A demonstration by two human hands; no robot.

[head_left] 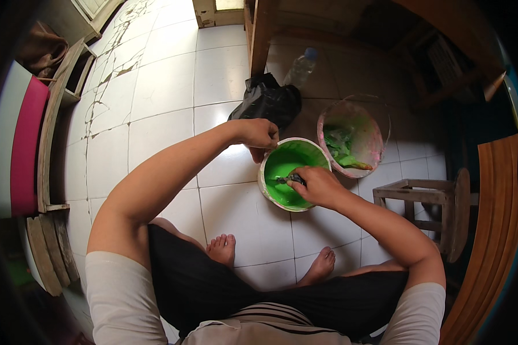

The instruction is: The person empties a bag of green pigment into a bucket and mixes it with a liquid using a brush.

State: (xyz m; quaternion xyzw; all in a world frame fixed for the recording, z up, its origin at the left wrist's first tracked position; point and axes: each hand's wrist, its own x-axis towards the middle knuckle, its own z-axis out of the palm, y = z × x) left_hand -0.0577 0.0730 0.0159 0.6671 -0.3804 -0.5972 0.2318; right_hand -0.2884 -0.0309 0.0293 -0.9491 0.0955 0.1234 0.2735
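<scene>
A white bucket of bright green paint stands on the floor in front of my feet. My left hand is closed at the bucket's upper left rim, its fingers bent over the edge. Inside the bucket's mouth, my right hand is closed around a dark, paint-smeared tool. That tool's lower end reaches down to the green paint, and its exact kind is hidden by my fingers. Beside this bucket, to the right, sits a second bucket smeared with pink, holding green-stained items and one with an orange-yellow end.
A black plastic bag lies beyond the paint bucket, with a clear bottle behind it. A small wooden stool stands at the right, near wooden slats. White floor tiles are cracked at the far left.
</scene>
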